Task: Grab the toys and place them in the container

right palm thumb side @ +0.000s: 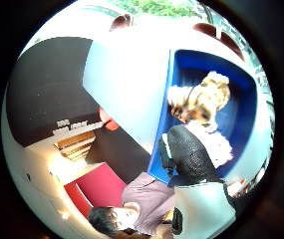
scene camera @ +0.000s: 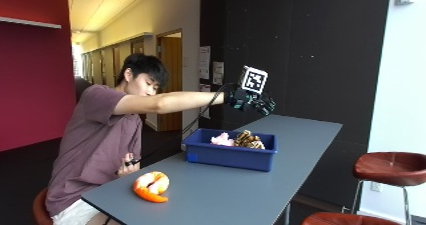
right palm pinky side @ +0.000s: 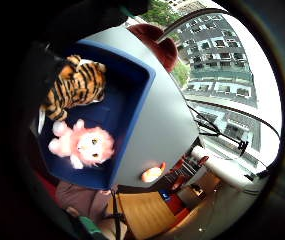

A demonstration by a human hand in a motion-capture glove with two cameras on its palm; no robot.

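Gloved right hand [scene camera: 251, 101] looks empty, fingers hanging relaxed, hovering above the blue container [scene camera: 229, 155], nothing pinched as far as I can see. Going left to right on the table [scene camera: 299, 150]: an orange toy [scene camera: 151, 186] sits near the person's edge, well apart from the bin. Then the bin itself, with the pink toy [right palm pinky side: 83, 145] and tiger toy [right palm pinky side: 74, 86] already inside. So I'd guess next up is reaching back down for the orange one.
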